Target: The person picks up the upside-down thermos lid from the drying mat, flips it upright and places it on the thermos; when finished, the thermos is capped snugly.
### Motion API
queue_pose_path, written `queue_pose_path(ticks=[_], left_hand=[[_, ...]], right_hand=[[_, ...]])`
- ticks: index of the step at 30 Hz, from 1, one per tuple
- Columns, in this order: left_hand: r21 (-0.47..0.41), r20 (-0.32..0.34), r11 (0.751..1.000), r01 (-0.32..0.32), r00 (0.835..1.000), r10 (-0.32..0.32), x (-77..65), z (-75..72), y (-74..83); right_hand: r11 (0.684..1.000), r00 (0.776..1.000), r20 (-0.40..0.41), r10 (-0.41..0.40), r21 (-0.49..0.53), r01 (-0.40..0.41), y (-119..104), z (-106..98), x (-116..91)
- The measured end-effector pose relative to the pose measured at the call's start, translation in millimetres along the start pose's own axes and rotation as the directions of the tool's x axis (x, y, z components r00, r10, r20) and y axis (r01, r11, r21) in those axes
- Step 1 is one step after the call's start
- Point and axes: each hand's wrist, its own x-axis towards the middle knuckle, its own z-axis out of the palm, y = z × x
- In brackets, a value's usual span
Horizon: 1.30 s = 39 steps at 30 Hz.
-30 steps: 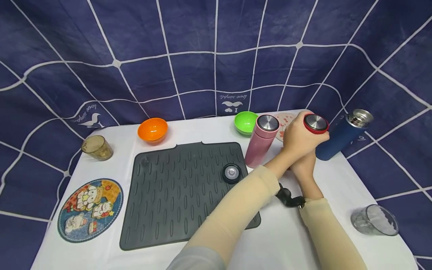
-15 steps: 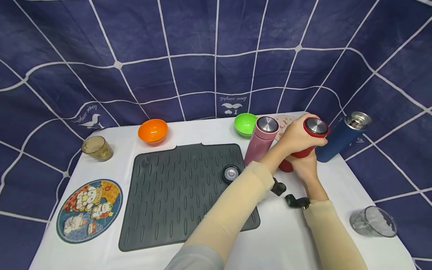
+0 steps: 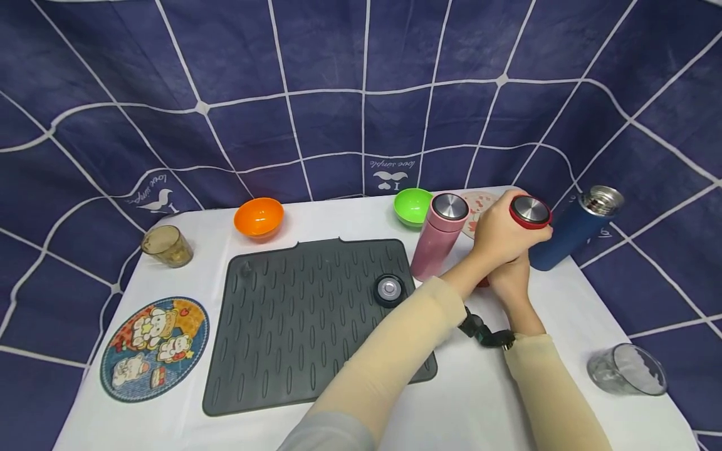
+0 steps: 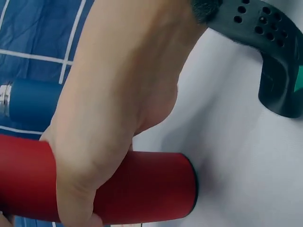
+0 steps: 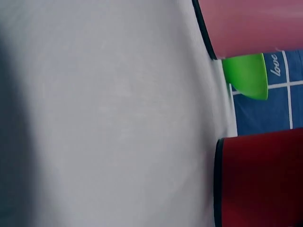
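Observation:
A red thermos bottle (image 3: 531, 210) with a silver-topped lid stands on the table at the right. My left hand (image 3: 497, 230) grips it at the top, around the lid. Lower down, my right hand (image 3: 510, 279) is wrapped round the body; the left wrist view shows this right hand (image 4: 94, 156) on the red bottle (image 4: 147, 189). The arms cross close together, and the left hand hides much of the bottle from above. In the right wrist view only the red bottle's base (image 5: 260, 182) shows, with no fingers visible.
A pink thermos (image 3: 435, 238) stands just left of the hands, a lidless blue bottle (image 3: 570, 232) just right. A dark round lid (image 3: 389, 289) lies on the grey mat (image 3: 282, 326). Around are a green bowl (image 3: 412, 208), orange bowl (image 3: 259, 218), and glasses (image 3: 626, 369).
Half a second ago the left wrist was turned away and red showed between the hands; now the left hand has turned back, covering that part. The red bottle stays in place.

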Motion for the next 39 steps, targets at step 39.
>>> queue_pose_path(ticks=[39], left_hand=[[-0.142, 0.229, 0.987, 0.072, 0.973, -0.038, 11.3, -12.4, -3.3]], right_hand=[[0.994, 0.96, 0.271, 0.064, 0.063, -0.084, 2, -12, 9]])
